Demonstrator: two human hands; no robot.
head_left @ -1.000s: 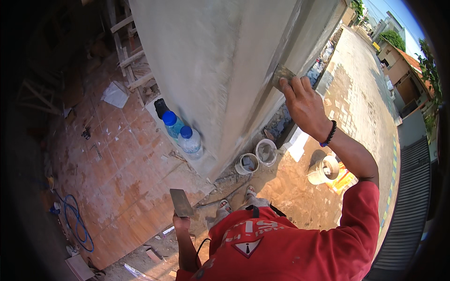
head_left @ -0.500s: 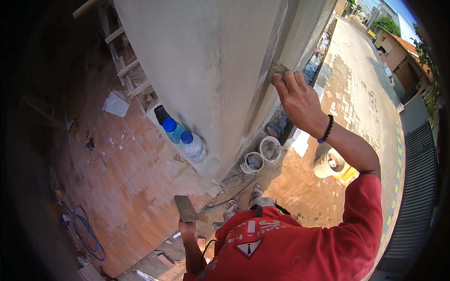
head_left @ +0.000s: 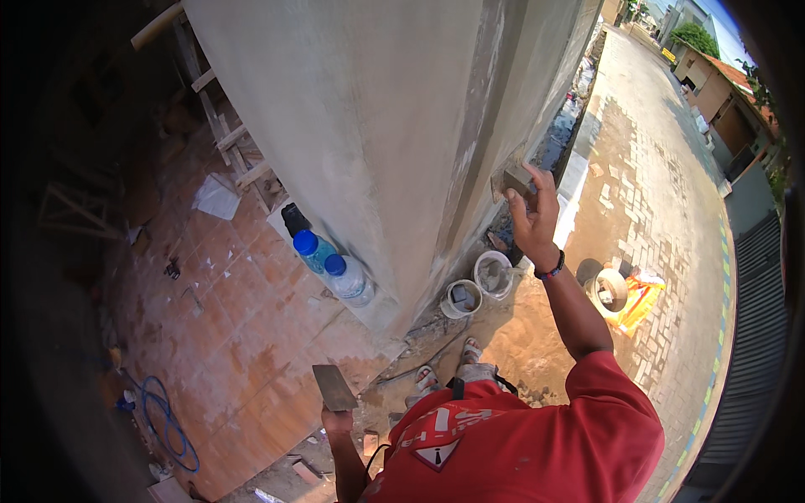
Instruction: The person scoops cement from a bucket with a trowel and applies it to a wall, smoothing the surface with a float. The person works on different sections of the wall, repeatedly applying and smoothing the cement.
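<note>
My right hand (head_left: pixel 538 220) is raised beside the grey plastered column (head_left: pixel 352 117), thumb and fingers closed around a small, flat grey-brown piece (head_left: pixel 519 179), perhaps a scraper; its exact kind is unclear. That piece lies close to the column's right face, where a vertical recessed strip with pale scuffs runs down. Low on the left, my left hand (head_left: pixel 337 421) grips the lower end of a flat rectangular grey plate (head_left: pixel 334 388), like a wide putty knife blade. Its handle is hidden in the hand.
Two blue-capped bottles (head_left: pixel 350 282) stand at the column's foot. Nearby are a white bucket with grey contents (head_left: pixel 461 298), a second bucket (head_left: pixel 494 275) and a third (head_left: pixel 606 289) by an orange bag (head_left: pixel 640 303). A blue hose (head_left: pixel 159 423) lies on the tiles; a paved lane runs right.
My right hand has come down along the column's right face with the flat piece, its wrist turned so the fingers point up. My left hand still holds the plate, almost unmoved.
</note>
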